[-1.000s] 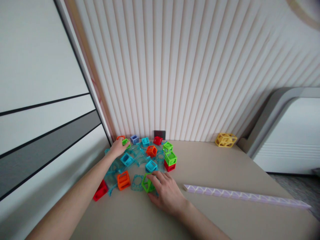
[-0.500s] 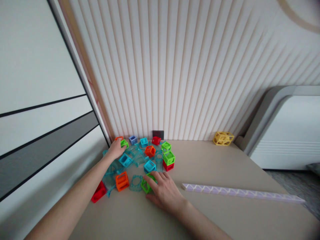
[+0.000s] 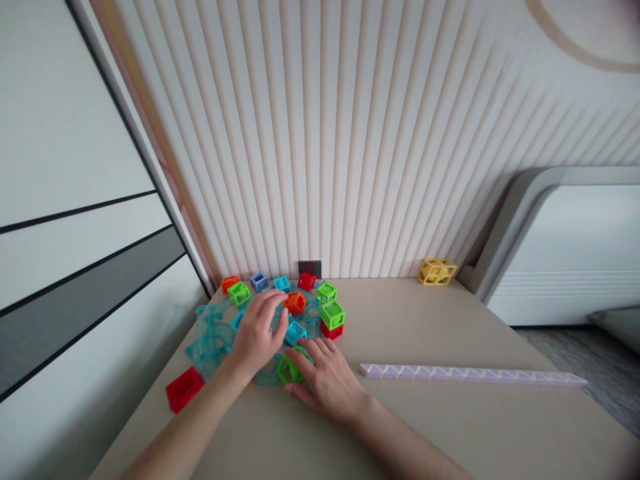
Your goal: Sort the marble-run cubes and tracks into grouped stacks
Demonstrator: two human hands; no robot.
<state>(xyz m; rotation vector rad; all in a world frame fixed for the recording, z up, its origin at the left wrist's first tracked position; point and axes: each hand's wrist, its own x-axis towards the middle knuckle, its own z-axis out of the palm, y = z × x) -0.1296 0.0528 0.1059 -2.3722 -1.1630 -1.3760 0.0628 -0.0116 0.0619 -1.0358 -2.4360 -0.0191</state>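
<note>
Green cube point(image 3: 289, 369): on surface point(image 3: 425, 333), near edge of toy pile; our right hand point(image 3: 327, 380) rests fingers spread against it, steadying. Left hand point(image 3: 257, 333) hovers loosely curled over teal track pieces point(image 3: 210, 337), holding nothing we can see.

Your left hand point(image 3: 257, 335) and right hand point(image 3: 327, 381) are bare, with no rings, watch or gloves; both forearms show unsleeved.
</note>
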